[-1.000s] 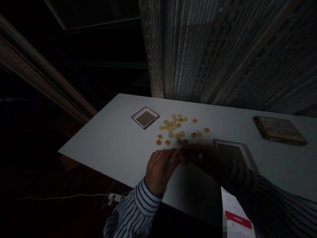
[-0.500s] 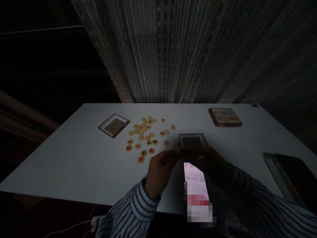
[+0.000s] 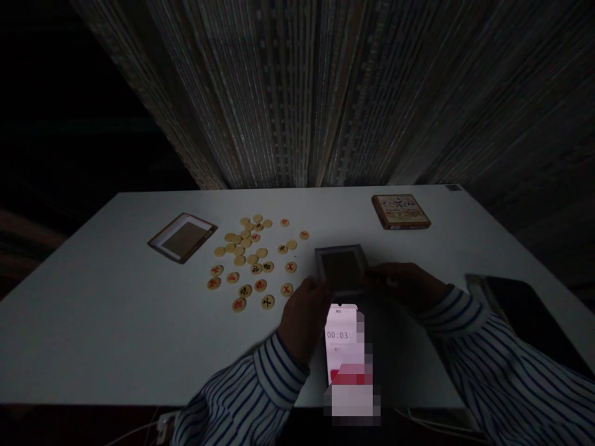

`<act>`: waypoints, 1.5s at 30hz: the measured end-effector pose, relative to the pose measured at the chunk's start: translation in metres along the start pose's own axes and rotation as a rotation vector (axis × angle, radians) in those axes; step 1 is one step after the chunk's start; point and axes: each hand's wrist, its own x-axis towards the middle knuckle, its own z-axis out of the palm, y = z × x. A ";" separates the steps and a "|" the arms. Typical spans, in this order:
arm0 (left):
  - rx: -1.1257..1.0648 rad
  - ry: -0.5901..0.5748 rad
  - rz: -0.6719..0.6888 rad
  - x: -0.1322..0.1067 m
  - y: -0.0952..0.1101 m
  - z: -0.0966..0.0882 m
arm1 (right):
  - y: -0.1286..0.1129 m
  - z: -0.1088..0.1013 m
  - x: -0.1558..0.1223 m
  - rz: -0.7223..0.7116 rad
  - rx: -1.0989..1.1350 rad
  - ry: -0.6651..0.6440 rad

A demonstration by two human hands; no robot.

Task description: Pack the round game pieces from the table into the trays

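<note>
A shallow open box (image 3: 341,246) with pale walls and a dark inside lies in front of me. My left hand (image 3: 307,319) is closed at its near left corner, fingertips pinched on the edge. At the near right corner my right hand (image 3: 409,286) grips the edge between thumb and fingers. Round wooden Chinese chess pieces (image 3: 246,243) are spread to the left of the box. Some show red or black characters and others are blank side up. One red piece (image 3: 287,289) and one black piece (image 3: 268,301) lie nearest my left hand.
A brown-rimmed open tray or lid (image 3: 158,246) lies at the left. A printed flat box (image 3: 402,212) sits at the back right. A lit phone (image 3: 341,322) showing a timer lies between my forearms. A dark flat object (image 3: 525,310) rests at the right.
The view has shifted slightly. My hands have moved apart, from close together before the box to its two near corners. Two chess pieces beside my left hand are now visible.
</note>
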 end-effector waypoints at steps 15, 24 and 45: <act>0.096 -0.171 0.060 0.012 -0.010 -0.012 | 0.002 -0.003 0.005 -0.023 -0.063 -0.263; 0.058 -0.181 0.038 0.013 -0.009 -0.014 | 0.004 0.000 0.010 0.055 -0.031 -0.322; 0.010 -0.150 0.058 0.010 -0.012 -0.016 | 0.004 -0.003 0.007 0.080 -0.129 -0.213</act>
